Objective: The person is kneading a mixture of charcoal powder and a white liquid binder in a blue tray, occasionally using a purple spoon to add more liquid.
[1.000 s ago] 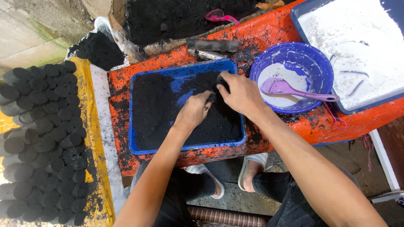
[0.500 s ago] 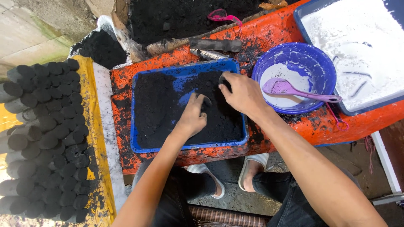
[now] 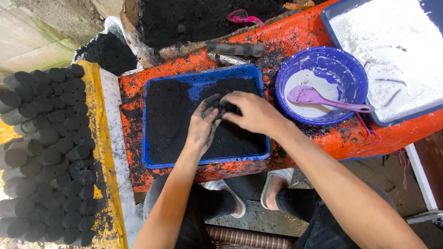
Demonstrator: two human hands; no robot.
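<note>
A dark lump [image 3: 229, 109] is pinched between left hand [image 3: 203, 125] and right hand [image 3: 251, 112] over one blue tray [image 3: 146, 138]; one blue bowl [image 3: 344, 62] with one purple scoop [image 3: 318, 97] is seen beside.

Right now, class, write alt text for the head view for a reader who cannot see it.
Both hands, left hand and right hand, meet over black powder in a blue tray on an orange table. Right: a blue bowl with a purple scoop. Left: rows of black briquettes.

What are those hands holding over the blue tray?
Both the left hand and right hand pinch a small lump of black powder between them.
</note>
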